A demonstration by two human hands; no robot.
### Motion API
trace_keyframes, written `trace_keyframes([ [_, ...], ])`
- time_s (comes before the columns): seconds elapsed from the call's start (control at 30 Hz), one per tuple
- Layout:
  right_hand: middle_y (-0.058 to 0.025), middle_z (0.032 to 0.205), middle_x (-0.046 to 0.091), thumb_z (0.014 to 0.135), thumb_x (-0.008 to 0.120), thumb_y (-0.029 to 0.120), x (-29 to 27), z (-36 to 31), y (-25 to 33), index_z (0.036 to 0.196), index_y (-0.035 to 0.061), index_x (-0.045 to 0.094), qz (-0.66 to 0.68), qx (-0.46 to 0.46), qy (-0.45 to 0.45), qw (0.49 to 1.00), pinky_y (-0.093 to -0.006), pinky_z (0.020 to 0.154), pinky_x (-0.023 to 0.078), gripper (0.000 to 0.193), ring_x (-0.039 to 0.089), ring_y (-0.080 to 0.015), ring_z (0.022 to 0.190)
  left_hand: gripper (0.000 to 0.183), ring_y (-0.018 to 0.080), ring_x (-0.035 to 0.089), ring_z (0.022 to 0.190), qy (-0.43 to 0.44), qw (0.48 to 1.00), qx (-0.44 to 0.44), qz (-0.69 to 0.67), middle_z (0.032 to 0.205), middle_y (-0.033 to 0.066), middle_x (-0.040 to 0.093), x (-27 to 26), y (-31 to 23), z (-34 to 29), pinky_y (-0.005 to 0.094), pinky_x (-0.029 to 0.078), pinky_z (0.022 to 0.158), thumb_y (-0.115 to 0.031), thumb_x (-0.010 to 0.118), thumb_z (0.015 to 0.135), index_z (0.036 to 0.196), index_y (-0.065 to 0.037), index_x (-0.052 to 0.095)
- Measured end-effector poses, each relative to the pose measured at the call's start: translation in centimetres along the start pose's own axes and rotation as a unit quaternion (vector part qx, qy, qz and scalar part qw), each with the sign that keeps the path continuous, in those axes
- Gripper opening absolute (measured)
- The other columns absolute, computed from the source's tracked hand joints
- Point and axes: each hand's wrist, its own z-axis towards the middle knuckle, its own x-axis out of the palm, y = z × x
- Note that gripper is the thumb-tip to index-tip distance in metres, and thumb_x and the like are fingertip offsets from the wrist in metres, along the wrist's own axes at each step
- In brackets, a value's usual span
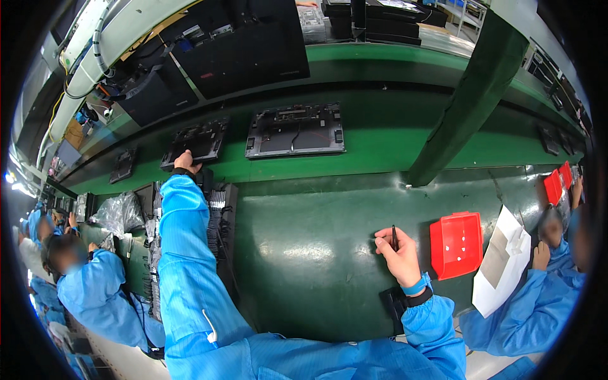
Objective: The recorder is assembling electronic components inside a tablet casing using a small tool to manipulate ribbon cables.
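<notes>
My left arm stretches to the far left, and my left hand [187, 162] grips the near edge of an opened laptop base [201, 140] on the green conveyor belt [373, 152]. Its fingertips are partly hidden. To the right, above the green worktable [304, 253], my right hand [400, 256] is closed around a slim black pen-like tool [394, 238], held upright. I cannot make out the tool's exact kind. A second opened laptop base [295, 130], its inner parts and cables showing, lies on the belt right of my left hand.
A red bin [456, 246] with small white pieces and a white folded box [502, 263] stand at right. A rack of dark parts [221, 221] is beside my left arm. A green post [472, 95] rises at the belt. Co-workers sit on both sides.
</notes>
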Motion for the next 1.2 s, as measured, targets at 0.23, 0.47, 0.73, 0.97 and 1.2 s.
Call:
trace_keyframes([
  [0.23, -0.0002, 0.075, 0.064, 0.093, 0.067, 0.010, 0.6, -0.4, 0.2, 0.102, 0.0005, 0.066, -0.028, 0.009, -0.036, 0.999, -0.0244, 0.067, 0.047, 0.013, 0.061, -0.0078, 0.072, 0.060, 0.0400, 0.061, 0.119, -0.148, 0.905, -0.043, 0.397, 0.121, 0.0249, 0.067, 5.3, -27.5, -15.2, 0.0465, 0.047, 0.101, -0.039, 0.059, 0.080, 0.117, 0.008, 0.065],
  [0.47, 0.0039, 0.071, 0.059, 0.093, 0.067, 0.011, 0.4, -0.1, -0.2, 0.098, 0.0015, 0.068, -0.023, 0.017, -0.023, 0.999, -0.0226, 0.059, 0.042, 0.010, 0.052, -0.0040, 0.066, 0.035, 0.0323, 0.072, 0.089, 0.297, 0.889, 0.048, 0.346, 0.096, 0.0245, 0.072, 14.6, -26.8, -18.6, 0.0435, 0.055, 0.078, -0.027, 0.064, 0.089, 0.098, 0.006, 0.071],
  [0.73, 0.0059, 0.068, 0.056, 0.093, 0.067, 0.013, 0.6, -0.3, -0.3, 0.095, 0.0019, 0.068, -0.063, 0.002, -0.036, 0.997, -0.0230, 0.055, 0.038, 0.011, 0.048, -0.0033, 0.063, 0.038, 0.0430, 0.063, 0.113, 0.236, 0.916, 0.012, 0.325, 0.114, 0.0326, 0.065, 14.9, -26.3, -17.2, 0.0439, 0.052, 0.095, -0.019, 0.057, 0.086, 0.112, 0.007, 0.067],
  [0.97, 0.0055, 0.069, 0.056, 0.094, 0.067, 0.012, 0.7, -0.8, -0.2, 0.096, 0.0016, 0.068, -0.045, 0.018, -0.047, 0.998, -0.0225, 0.056, 0.039, 0.011, 0.049, -0.0033, 0.063, 0.028, 0.0262, 0.064, 0.089, 0.216, 0.968, -0.127, -0.033, 0.103, 0.0108, 0.062, 13.6, -26.4, -16.9, 0.0520, 0.057, 0.068, -0.022, 0.054, 0.100, 0.120, -0.002, 0.055],
  [1.2, 0.0057, 0.076, 0.058, 0.097, 0.065, 0.013, 0.0, -1.1, 0.4, 0.099, 0.0039, 0.066, 0.050, -0.025, -0.125, 0.991, -0.0199, 0.055, 0.037, 0.009, 0.047, -0.0022, 0.063, 0.027, 0.0209, 0.060, 0.090, 0.277, 0.961, 0.013, -0.020, 0.101, 0.0076, 0.064, 8.2, -33.3, -20.3, 0.0419, 0.054, 0.069, -0.025, 0.058, 0.099, 0.119, -0.007, 0.060],
])
